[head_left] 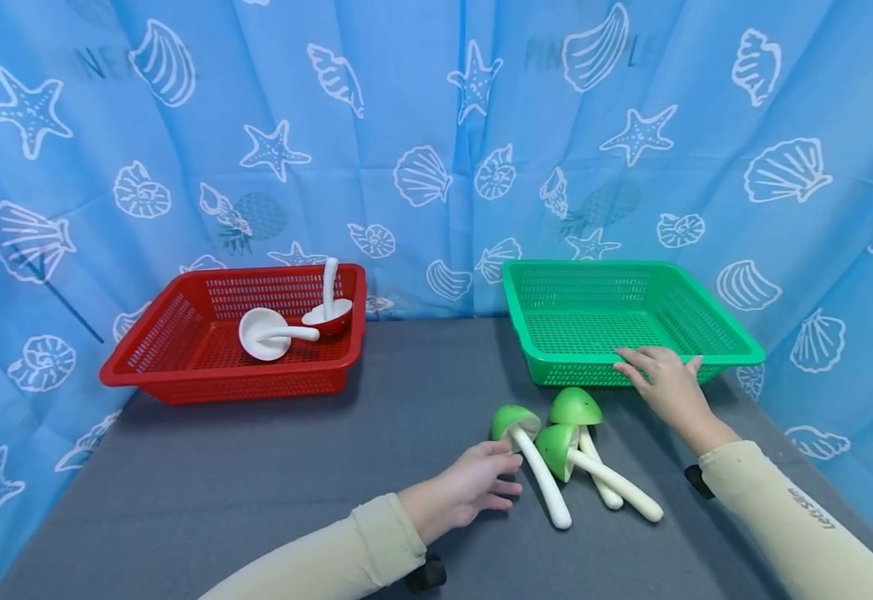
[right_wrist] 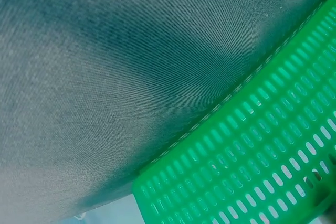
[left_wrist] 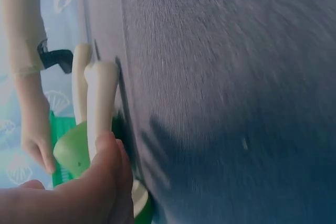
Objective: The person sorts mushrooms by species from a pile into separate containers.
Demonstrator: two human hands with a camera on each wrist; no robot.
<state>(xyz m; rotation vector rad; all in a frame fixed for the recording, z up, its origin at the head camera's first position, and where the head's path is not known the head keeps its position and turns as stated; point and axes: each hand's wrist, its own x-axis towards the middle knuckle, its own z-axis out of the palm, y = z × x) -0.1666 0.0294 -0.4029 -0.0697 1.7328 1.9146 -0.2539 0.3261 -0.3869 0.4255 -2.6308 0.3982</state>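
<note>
Three ladles with green bowls and white handles lie grouped on the grey table: a left one [head_left: 544, 475], a back one [head_left: 574, 407] and a front one [head_left: 616, 482]. Beside the left ladle is my left hand [head_left: 466, 487], its fingers spread and apart from the handle in the head view. In the left wrist view, the thumb of that hand [left_wrist: 100, 187] overlaps a white handle [left_wrist: 102, 95]. My right hand [head_left: 664, 385] is at the front rim of the green basket [head_left: 634, 268], fingers extended over it. The right wrist view shows mostly basket wall [right_wrist: 231, 156]; the fingers are mostly hidden there.
A red basket [head_left: 248, 379] stands at the back left, with two white-lined ladles in it, one lying [head_left: 265, 335] and one with its handle upright [head_left: 328, 292]. Behind the grey table [head_left: 256, 483] hangs a blue curtain [head_left: 406, 108] with shell prints.
</note>
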